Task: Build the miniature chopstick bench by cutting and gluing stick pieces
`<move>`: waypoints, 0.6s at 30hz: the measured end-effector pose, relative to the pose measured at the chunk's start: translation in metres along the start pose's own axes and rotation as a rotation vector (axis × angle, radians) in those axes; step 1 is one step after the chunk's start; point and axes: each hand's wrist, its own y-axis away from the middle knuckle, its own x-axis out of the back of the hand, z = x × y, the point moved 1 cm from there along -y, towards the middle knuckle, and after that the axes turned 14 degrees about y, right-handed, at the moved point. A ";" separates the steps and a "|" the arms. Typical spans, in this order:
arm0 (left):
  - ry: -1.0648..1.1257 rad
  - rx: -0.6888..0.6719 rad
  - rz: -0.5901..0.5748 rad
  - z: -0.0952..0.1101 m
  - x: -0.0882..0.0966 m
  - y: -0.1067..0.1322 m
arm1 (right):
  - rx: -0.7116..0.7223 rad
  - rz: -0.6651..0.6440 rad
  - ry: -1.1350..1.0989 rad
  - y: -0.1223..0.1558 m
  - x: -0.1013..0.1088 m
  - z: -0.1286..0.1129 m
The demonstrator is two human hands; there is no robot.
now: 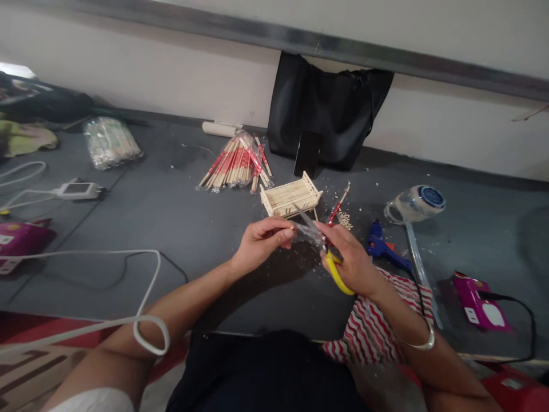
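My right hand point(349, 257) grips a pair of scissors point(338, 273) with yellow handles, their blades parted and pointing left. At the lower blade, my left hand point(263, 243) is closed in a pinch on a small pale wooden stick piece point(292, 228); most of it is hidden by the fingers. Just beyond both hands stands a miniature bed-like frame point(289, 197) built from thin wooden sticks. A red-and-pale chopstick point(338, 206) lies right of it, beside a little heap of cut wooden bits point(344, 219).
Bundled chopsticks point(234, 163) in plastic lie behind the frame. A phone point(309, 154) leans on a black bag point(326, 109). On the right are a blue glue gun point(386, 247), a jar point(416, 203), a ruler point(416, 257) and a striped cloth point(373, 326). A white cable point(156, 274) crosses the left side.
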 end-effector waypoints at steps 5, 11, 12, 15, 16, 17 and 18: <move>0.011 -0.016 -0.021 -0.004 0.003 -0.001 | -0.036 -0.060 0.167 -0.001 -0.015 -0.004; -0.072 -0.040 -0.042 -0.008 0.004 0.001 | -0.044 -0.036 0.279 0.008 -0.015 -0.004; -0.089 -0.048 -0.044 -0.008 0.004 0.001 | -0.040 -0.036 0.290 0.008 -0.015 -0.004; -0.143 -0.076 -0.047 -0.008 0.004 0.001 | -0.034 -0.050 0.306 0.008 -0.014 -0.005; -0.159 -0.086 -0.050 -0.008 0.004 0.001 | -0.031 -0.054 0.307 0.008 -0.014 -0.005; -0.172 -0.099 -0.054 -0.008 0.004 0.001 | -0.026 -0.054 0.307 0.008 -0.014 -0.006; -0.183 -0.113 -0.058 -0.008 0.004 0.001 | -0.020 -0.051 0.308 0.008 -0.015 -0.006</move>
